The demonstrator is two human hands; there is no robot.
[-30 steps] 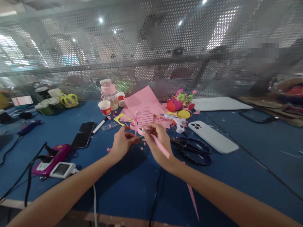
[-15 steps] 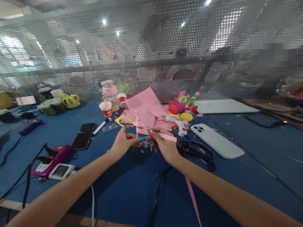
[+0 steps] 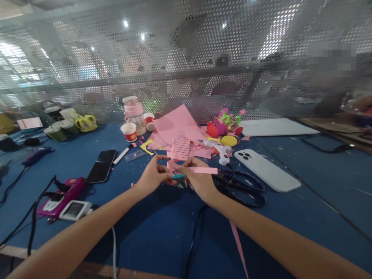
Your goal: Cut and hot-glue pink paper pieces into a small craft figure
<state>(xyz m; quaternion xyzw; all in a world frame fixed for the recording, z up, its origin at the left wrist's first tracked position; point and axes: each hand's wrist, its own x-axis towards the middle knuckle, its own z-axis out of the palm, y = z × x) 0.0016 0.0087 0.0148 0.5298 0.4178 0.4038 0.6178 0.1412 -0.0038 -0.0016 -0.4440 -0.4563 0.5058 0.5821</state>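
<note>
My left hand is closed, thumb and fingers pinching a short teal stick-like piece whose kind I cannot make out. My right hand is closed on a pink paper strip, whose loose end sticks out to the right. At my fingertips the strip curls upward close to the left fingers. Just beyond both hands lies a pink sheet with cut parallel lines, on a pile of pink paper. Scissors with dark handles lie right of my right hand, partly covered by it.
A white glue gun and colourful foam cut-outs lie beyond my right hand. A white phone is farther right. Left are a black phone, a magenta power strip with cables, a paper cup and a bottle.
My right hand has shifted slightly left, its fingertips closer to my left hand. The pink strip now curls at the fingertips, and the teal piece sits slightly lower.
</note>
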